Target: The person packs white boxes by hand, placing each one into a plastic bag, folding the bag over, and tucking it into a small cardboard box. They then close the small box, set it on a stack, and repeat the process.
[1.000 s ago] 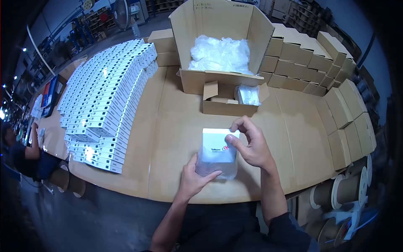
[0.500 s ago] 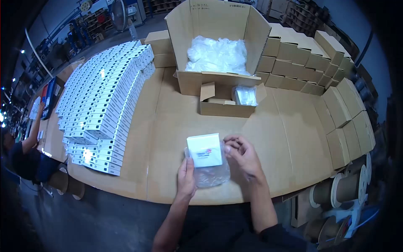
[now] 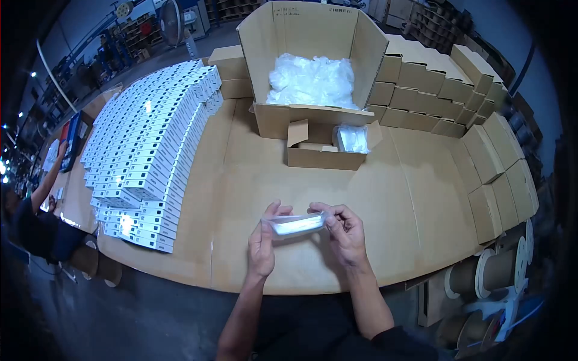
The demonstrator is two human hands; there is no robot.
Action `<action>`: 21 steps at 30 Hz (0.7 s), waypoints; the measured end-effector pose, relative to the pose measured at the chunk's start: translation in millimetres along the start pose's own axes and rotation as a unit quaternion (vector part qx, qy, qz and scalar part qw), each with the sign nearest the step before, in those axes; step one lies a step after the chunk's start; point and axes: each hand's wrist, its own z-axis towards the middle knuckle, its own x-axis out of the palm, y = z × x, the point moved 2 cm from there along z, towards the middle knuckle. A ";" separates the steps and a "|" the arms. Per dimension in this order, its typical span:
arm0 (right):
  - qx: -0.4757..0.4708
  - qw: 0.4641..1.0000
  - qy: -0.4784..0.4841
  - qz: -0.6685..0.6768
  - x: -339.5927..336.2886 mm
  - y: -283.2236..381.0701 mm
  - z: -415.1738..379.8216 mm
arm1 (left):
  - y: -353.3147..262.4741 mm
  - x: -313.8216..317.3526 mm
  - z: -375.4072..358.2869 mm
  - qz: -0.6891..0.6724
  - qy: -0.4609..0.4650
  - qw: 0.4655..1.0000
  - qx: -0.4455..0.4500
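Note:
A flat white box in a clear plastic bag [image 3: 298,225] is held up over the near part of the table, tilted so that its narrow edge faces me. My left hand [image 3: 263,245] is closed on the bag's left end, thumb in front and fingers behind. At the right end, my right hand [image 3: 348,239] pinches the bag between thumb and fingers. Beyond them stands a small open carton [image 3: 325,157], with wrapped white boxes [image 3: 352,139] at its right end.
A large open carton [image 3: 313,112] holds a heap of clear plastic bags [image 3: 311,81]. Stacked white boxes [image 3: 144,144] cover the left side. Brown cartons [image 3: 421,84] line the back right and right edge [image 3: 497,180]. Another person [image 3: 42,216] is at far left, near cable spools.
The white box has tipped from showing its printed face to edge-on, now inside the bag. My right hand has moved left and taken hold of the bag's right end; my left hand has shifted slightly.

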 end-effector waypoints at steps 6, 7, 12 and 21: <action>-0.020 0.997 0.044 -0.062 1.4 -10.8 -4.1 | 6.4 1.8 0.2 -0.102 -0.016 0.993 -0.062; 0.023 0.997 0.029 -0.072 -3.6 -13.3 -5.1 | 7.0 1.3 1.2 -0.100 -0.012 0.993 -0.062; -0.032 0.991 -0.047 -0.123 6.7 -7.3 -4.5 | 12.2 11.3 0.0 0.053 -0.083 0.995 0.000; 0.016 0.973 -0.010 -0.229 -1.0 -8.1 -5.5 | 27.7 19.5 -4.6 -0.002 -0.092 0.990 -0.104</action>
